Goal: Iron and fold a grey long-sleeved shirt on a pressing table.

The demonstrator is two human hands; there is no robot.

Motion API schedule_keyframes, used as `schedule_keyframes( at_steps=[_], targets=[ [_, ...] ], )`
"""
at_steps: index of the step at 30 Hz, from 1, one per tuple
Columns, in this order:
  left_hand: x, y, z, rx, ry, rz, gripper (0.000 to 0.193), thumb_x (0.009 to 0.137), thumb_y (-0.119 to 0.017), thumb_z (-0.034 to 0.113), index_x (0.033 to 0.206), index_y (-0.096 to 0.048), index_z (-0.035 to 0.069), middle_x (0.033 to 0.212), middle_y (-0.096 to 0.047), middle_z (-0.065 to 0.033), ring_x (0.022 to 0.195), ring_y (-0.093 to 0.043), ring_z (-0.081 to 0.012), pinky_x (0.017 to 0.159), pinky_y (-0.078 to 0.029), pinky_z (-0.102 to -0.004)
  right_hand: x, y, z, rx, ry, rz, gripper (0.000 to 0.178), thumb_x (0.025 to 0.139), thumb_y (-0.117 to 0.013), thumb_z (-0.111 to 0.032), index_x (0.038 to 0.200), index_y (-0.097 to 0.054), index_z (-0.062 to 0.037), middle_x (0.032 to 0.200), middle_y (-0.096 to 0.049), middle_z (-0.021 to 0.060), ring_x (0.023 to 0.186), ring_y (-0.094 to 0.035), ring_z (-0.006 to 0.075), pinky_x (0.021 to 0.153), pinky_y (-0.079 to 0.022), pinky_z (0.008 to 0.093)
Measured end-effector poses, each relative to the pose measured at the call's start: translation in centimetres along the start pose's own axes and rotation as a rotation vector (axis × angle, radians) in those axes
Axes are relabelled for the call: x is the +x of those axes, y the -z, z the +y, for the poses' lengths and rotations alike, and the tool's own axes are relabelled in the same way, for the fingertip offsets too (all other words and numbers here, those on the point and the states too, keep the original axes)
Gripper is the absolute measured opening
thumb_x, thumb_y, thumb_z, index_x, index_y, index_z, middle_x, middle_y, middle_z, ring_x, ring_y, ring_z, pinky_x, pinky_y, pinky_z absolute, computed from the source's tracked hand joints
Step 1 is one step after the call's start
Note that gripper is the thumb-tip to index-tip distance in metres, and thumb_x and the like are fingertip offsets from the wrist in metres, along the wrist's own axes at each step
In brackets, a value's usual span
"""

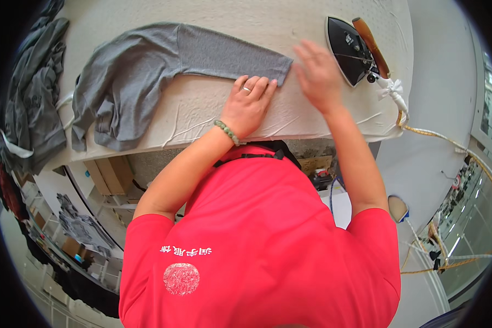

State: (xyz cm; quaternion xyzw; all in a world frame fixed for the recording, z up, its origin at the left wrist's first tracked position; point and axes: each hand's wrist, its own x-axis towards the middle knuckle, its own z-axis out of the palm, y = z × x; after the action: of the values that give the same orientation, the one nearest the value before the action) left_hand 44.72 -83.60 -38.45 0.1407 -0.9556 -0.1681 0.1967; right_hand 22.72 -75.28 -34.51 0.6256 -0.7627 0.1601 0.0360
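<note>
Quickly, left to right: rumpled dark gray garments (35,106) sit at the far left edge. Next, the gray long-sleeved top (128,68) lies on the cream cloth-covered tabletop (306,120), ahead of me and mostly left of both hands, its body bunched toward the left. Its flattened sleeve (224,52) is the key bit: long axis left to right, slanting slightly toward me at the cuff (281,70), which ends between my hands.

My left hand (250,104) is nearer, touching the sleeve's near edge by the cuff, fingers close together, fingertips on the fabric; thumb hidden, so can't tell if it's pinching. My right hand (319,76) is just beyond the cuff, blurred, fingers loosely spread, nothing seen in it; contact with the cuff, can't tell. Right of that, the black iron (345,52), wooden handle (373,48) up, apart from the sleeve; rope-like cord (454,141) trailing off right.
</note>
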Motion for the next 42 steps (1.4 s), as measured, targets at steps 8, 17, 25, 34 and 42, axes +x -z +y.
schedule_keyframes(
  at_steps=[8,17,25,34,42],
  targets=[
    [-0.3,0.0,1.0,-0.055,0.136,0.072,0.035,0.087,-0.070,0.018,0.122,-0.069,0.013,0.120,-0.060,-0.0071,0.117,-0.058,-0.0244,0.109,-0.039,-0.0433,-0.2,7.4,10.1,-0.278,-0.319,-0.040,0.053,0.091,-0.074,-0.026,0.135,-0.059,-0.0012,0.132,-0.064,0.0171,0.120,-0.061,0.0376,0.100,-0.050,0.0467],
    [-0.2,0.1,0.6,-0.061,0.119,0.077,0.040,0.084,-0.072,0.016,0.124,-0.070,0.015,0.119,-0.060,-0.0084,0.116,-0.058,-0.0258,0.106,-0.042,-0.0444,4.0,9.1,5.7,0.107,-0.509,-0.621,0.039,0.094,-0.072,-0.034,0.118,-0.069,-0.0048,0.097,-0.075,0.0190,0.094,-0.072,0.0388,0.083,-0.055,0.0473],
    [-0.1,0.4,-0.1,-0.090,0.101,0.090,0.029,0.083,-0.071,0.016,0.112,-0.070,0.010,0.108,-0.063,-0.0079,0.110,-0.061,-0.0260,0.099,-0.046,-0.0422,4.4,6.7,-0.7,-0.024,-0.304,-0.713,0.038,0.096,-0.069,-0.038,0.114,-0.069,-0.0042,0.102,-0.074,0.0231,0.096,-0.070,0.0428,0.083,-0.055,0.0501],
    [-1.9,5.3,-7.9,0.023,0.031,0.023,0.015,0.082,-0.070,0.013,0.096,-0.067,0.009,0.098,-0.065,-0.0050,0.101,-0.066,-0.0249,0.092,-0.050,-0.0391,3.1,5.8,-6.1,-0.026,-0.331,-0.765,0.041,0.095,-0.068,-0.038,0.120,-0.066,-0.0053,0.100,-0.074,0.0223,0.095,-0.071,0.0424,0.082,-0.055,0.0511],
    [-5.6,9.3,-13.2,0.079,0.040,0.013,0.024,0.081,-0.070,0.008,0.105,-0.069,0.007,0.105,-0.068,-0.0073,0.104,-0.066,-0.0261,0.094,-0.051,-0.0389,8.4,2.5,-13.5,0.017,-0.329,-0.798,0.042,0.094,-0.069,-0.036,0.119,-0.064,-0.0026,0.096,-0.074,0.0229,0.093,-0.072,0.0417,0.082,-0.056,0.0507]
  ],
)
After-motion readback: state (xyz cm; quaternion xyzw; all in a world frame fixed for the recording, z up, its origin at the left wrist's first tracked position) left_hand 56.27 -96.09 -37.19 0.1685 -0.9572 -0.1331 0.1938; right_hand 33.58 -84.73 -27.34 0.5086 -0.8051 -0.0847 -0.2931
